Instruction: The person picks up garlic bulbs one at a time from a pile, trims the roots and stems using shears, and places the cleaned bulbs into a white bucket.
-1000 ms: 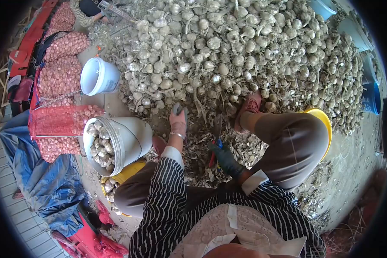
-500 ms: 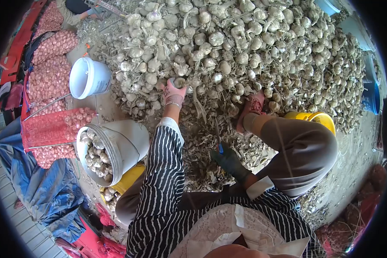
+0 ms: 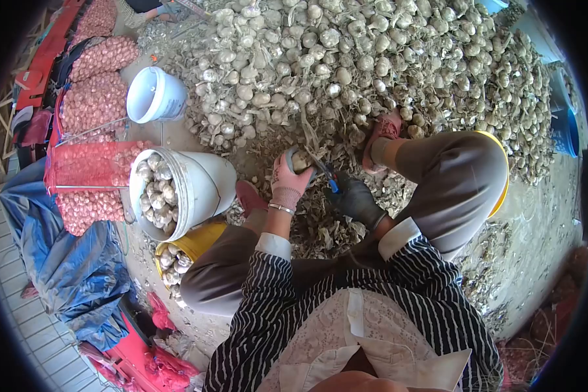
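My left hand [image 3: 289, 179], in a pink and white glove, is closed round a garlic bulb [image 3: 300, 161] whose dry stalk points up and away. My right hand [image 3: 356, 199], in a dark glove, grips a long, thin metal tool with a blue handle [image 3: 334, 183]. The tool's metal end reaches to the stalk beside the bulb; its exact tip is hard to make out. Beyond both hands rises a large heap of garlic [image 3: 346, 65] with dry stalks. Loose skins and cut stalks [image 3: 320, 228] lie under my hands between my legs.
Left of me, a white bucket [image 3: 206, 186] of garlic lies tilted by a yellow bucket [image 3: 209, 242] with more bulbs. A smaller white bucket [image 3: 157, 95] stands farther off. Red net sacks [image 3: 91, 98] and a blue tarp [image 3: 72, 261] line the left side. Another person's arm [image 3: 153, 12] shows top left.
My left hand has drawn back from the heap with a garlic bulb. My right hand has risen slightly, bringing the tool to the stalk. The view has shifted a little.
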A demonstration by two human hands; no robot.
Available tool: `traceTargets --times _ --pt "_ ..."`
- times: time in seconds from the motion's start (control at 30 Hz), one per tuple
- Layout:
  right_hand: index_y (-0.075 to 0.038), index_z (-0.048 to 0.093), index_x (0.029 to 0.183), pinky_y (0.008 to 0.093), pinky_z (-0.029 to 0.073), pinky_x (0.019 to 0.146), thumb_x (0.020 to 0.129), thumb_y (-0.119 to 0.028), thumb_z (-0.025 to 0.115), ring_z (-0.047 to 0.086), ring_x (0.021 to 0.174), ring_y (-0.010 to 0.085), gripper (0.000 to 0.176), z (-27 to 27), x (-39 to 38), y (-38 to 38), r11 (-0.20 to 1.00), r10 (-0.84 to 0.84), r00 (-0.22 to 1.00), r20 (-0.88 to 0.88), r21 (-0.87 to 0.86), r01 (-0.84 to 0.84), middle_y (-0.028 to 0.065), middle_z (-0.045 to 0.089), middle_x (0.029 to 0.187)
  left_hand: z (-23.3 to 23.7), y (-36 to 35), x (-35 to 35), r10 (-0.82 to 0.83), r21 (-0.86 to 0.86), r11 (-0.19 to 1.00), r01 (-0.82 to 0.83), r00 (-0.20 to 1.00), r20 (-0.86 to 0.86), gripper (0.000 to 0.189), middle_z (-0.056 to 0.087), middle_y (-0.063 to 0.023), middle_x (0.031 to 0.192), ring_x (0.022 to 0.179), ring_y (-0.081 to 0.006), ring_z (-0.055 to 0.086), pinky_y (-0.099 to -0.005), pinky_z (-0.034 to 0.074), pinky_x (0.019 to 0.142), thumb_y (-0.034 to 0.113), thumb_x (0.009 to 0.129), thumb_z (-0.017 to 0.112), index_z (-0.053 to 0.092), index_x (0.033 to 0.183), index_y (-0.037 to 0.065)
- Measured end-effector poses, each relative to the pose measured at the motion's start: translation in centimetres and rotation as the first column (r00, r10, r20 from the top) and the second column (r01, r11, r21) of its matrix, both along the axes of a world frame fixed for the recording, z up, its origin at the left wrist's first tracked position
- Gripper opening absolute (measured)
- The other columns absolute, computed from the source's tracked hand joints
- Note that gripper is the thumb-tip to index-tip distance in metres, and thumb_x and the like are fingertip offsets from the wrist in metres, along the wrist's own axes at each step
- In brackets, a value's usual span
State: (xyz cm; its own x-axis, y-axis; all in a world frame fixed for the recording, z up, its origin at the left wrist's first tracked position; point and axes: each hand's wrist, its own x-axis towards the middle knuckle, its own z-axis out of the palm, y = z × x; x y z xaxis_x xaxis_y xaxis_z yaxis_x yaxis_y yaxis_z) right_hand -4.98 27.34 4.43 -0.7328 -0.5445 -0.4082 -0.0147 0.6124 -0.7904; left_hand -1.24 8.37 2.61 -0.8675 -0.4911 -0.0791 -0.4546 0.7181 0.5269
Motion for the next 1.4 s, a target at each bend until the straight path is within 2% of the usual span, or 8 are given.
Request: traceTargets --times 0.17,0.27,0.57,0.63,0.77,1.0,1.17,1.4 --pt "-0.004 0.055 0.112 0.0418 0.05 0.075 0.083 -0.029 0.067 0.064 0.086 0.0363 0.04 1.1 1.7 -0.9 0.952 -0.003 1.0 0.009 -0.307 0.006 0.0196 0.065 0.091 2.0 0.2 3.9 0.489 0.859 0.491 -0.143 0.862 -0.136 0.056 0.06 -0.0077 0.101 0.085 -0.0188 0.059 -0.0355 0.052 0.072 0.036 0.085 0.068 0.05 0.128 0.004" --pt "-0.003 0.057 0.111 0.0406 0.05 0.073 0.085 -0.027 0.065 0.065 0.082 0.034 0.036 5.0 2.2 -1.2 0.959 0.077 0.997 -0.027 -0.27 -0.082 0.0175 0.065 0.089 2.0 0.6 5.9 0.381 0.863 -0.502 0.053 0.91 0.166 0.052 0.062 -0.0047 0.09 0.067 -0.0124 0.052 -0.0219 0.04 0.052 0.056 0.091 0.049 0.057 0.116 0.011" --pt "0.0 0.056 0.113 0.0338 0.049 0.07 0.088 -0.024 0.066 0.057 0.075 0.0159 0.036 -2.4 3.3 -2.0 0.916 -0.077 0.906 0.416 -0.331 0.229 0.0096 0.063 0.087 1.3 -0.2 9.3 0.697 0.917 -0.394 0.064 0.672 0.253 0.038 0.058 -0.0042 0.104 0.097 -0.0168 0.056 -0.0324 0.051 0.074 0.039 0.091 0.06 0.054 0.115 0.011" --pt "-0.001 0.056 0.114 0.0315 0.048 0.071 0.088 -0.023 0.068 0.057 0.076 0.015 0.037 -0.5 3.3 -2.4 0.895 -0.039 0.936 0.35 -0.405 0.189 0.0071 0.062 0.086 -2.2 -0.4 10.2 0.081 0.458 0.881 0.114 0.92 -0.384 0.035 0.058 -0.0038 0.103 0.096 -0.0162 0.056 -0.0309 0.051 0.074 0.033 0.093 0.058 0.053 0.117 0.008" --pt "-0.002 0.056 0.116 0.0316 0.05 0.071 0.083 -0.023 0.072 0.058 0.077 0.0149 0.042 -0.6 3.4 -3.6 0.893 -0.081 0.987 0.14 -0.43 0.134 0.0093 0.062 0.085 -2.2 1.3 12.1 0.404 0.997 -0.066 -0.033 0.913 0.057 0.032 0.059 -0.0074 0.101 0.085 -0.0148 0.056 -0.0267 0.05 0.069 0.029 0.096 0.053 0.051 0.119 0.007" --pt "-0.004 0.059 0.107 0.0311 0.051 0.067 0.081 -0.013 0.071 0.06 0.072 0.015 0.03 -2.1 3.4 -3.3 0.885 -0.017 0.964 0.264 -0.445 0.137 0.0055 0.064 0.086 -3.3 1.9 11.4 0.413 0.819 -0.553 0.154 0.904 0.109 0.03 0.06 -0.0063 0.097 0.081 -0.0144 0.057 -0.0258 0.045 0.061 0.029 0.095 0.056 0.056 0.115 0.008" --pt "-0.003 0.06 0.1 0.031 0.048 0.056 0.082 -0.012 0.07 0.058 0.063 0.0138 0.022 -3.4 2.9 -2.3 0.833 -0.131 0.492 0.861 -0.174 0.526 0.005 0.062 0.08 0.4 2.8 9.4 0.644 0.912 -0.365 0.185 0.758 0.105 0.033 0.062 -0.0063 0.096 0.08 -0.0158 0.059 -0.0261 0.047 0.063 0.023 0.091 0.063 0.055 0.118 0.006" --pt "-0.001 0.053 0.116 0.0421 0.049 0.078 0.079 -0.03 0.067 0.063 0.09 0.0345 0.049 1.1 2.6 -0.7 0.934 0.357 0.84 -0.409 0.155 -0.322 0.0187 0.064 0.095 -3.0 -0.5 10.9 0.471 0.677 0.682 -0.278 0.874 -0.115 0.059 0.06 -0.0106 0.113 0.106 -0.0216 0.058 -0.0372 0.048 0.095 0.006 0.07 0.079 0.051 0.123 0.0"
